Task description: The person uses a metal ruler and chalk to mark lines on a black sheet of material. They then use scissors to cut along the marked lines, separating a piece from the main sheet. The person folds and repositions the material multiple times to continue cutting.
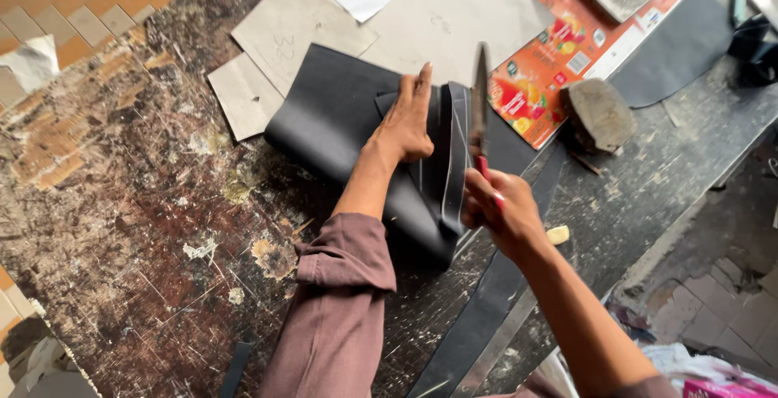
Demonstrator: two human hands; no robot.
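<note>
- A worker's left hand [408, 122] lies flat, fingers straight and pointing far, pressing down a black sheet [340, 114] on a scarred, paint-flecked workbench [138, 203]; it grips nothing, only pins the material beside a narrow black strip [455, 155] at the sheet's right edge.
- The right hand [496, 213] is clenched round the red handle of a knife [480, 106]; the blade stands nearly upright, tip aimed far and slightly up, its long axis running near-to-far, close to parallel with the strip.
- The sheet sits mid-bench, its long edge slanting from near right to far left; the strip's long axis follows the cut line, near to far.
- Judged from this view, a clean cut asks for the flat hand to keep firm pressure close to the line, fingers clear of the edge, and the blade drawn steadily along the strip's axis.
- Around them: grey card patterns [284, 33] far left; an orange printed carton [559, 57] far right; a worn stone block [598, 114] just right of the knife; a metal ruler [494, 341] slanting near.
</note>
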